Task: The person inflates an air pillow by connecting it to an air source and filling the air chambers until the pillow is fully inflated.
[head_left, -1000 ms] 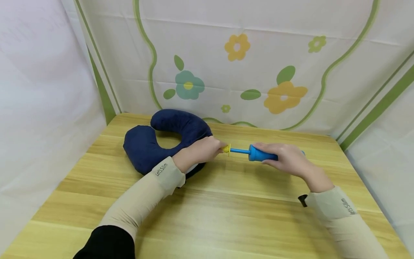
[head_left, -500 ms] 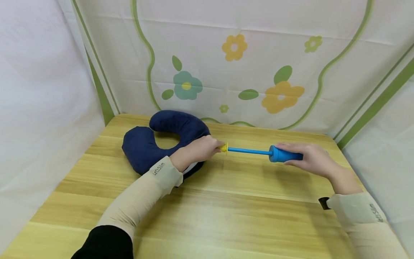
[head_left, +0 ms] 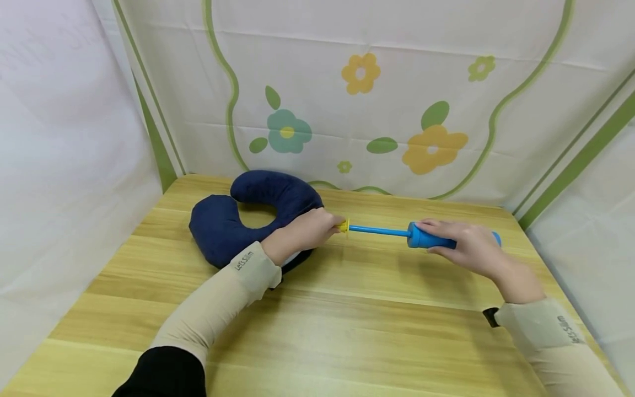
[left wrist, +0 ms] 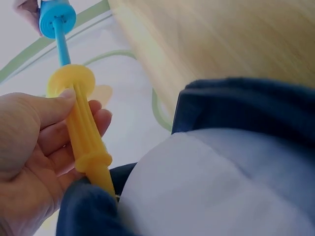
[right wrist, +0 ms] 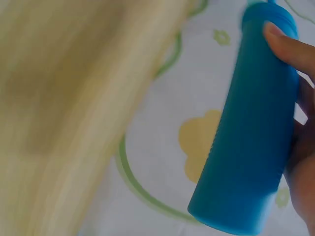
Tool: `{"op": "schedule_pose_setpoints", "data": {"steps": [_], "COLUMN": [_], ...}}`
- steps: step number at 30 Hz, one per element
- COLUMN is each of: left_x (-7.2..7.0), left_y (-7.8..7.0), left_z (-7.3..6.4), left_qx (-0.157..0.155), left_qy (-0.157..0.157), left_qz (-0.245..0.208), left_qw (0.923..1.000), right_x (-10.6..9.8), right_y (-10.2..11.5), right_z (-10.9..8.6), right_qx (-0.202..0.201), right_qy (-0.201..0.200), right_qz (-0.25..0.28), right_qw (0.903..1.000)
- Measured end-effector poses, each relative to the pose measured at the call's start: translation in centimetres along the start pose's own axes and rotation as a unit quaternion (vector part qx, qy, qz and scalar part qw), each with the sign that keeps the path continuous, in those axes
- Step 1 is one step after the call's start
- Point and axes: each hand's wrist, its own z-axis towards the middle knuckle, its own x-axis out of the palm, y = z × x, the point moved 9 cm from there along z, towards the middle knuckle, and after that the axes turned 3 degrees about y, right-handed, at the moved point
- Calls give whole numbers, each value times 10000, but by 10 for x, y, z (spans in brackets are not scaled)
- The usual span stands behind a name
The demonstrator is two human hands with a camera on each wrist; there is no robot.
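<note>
A hand pump with a blue barrel (right wrist: 251, 123), a thin blue rod (head_left: 379, 230) and a yellow grip (left wrist: 83, 123) is held level above the table. My left hand (head_left: 305, 231) pinches the yellow grip between thumb and fingers. The blue barrel is gripped by my right hand (head_left: 468, 245), with a length of rod showing between the two. A navy U-shaped neck pillow (head_left: 218, 231) lies beneath and beside my left hand. In the left wrist view, the yellow tip reaches into an opening in the navy cover, beside a pale inner piece (left wrist: 197, 187); where the tip ends is hidden.
The wooden table (head_left: 317, 336) reaches back to a white cloth wall (head_left: 317, 71) printed with flowers. White cloth also hangs at the left and right sides, close to the table's edges.
My right hand has drawn the blue barrel to the right, lengthening the visible rod, then moved slightly back left. My left hand and the pillow stay nearly in place.
</note>
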Motion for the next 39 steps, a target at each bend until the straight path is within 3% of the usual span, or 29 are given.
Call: {"op": "schedule_pose_setpoints", "data": {"steps": [5, 19, 29, 36, 39], "left_x": [1, 3, 8, 5, 4], "left_y": [-4, -5, -11, -8, -4], "left_z": [1, 5, 15, 6, 2], "left_qx": [6, -57, 84, 126, 49], "left_qy": [-28, -17, -116, -186, -160], "left_qz": [182, 351, 320, 240, 321], "left_qw": [9998, 9994, 9994, 9995, 9993], "right_x": [14, 53, 57, 61, 66], "right_y": [9, 41, 35, 37, 46], "right_z": [16, 78, 78, 85, 93], "right_qx": [-145, -208, 6, 22, -210], "right_qy": [-129, 273, 850, 1088, 1009], "right_qz": [56, 279, 502, 403, 279], "right_qw": [9998, 9990, 9951, 9932, 9943]}}
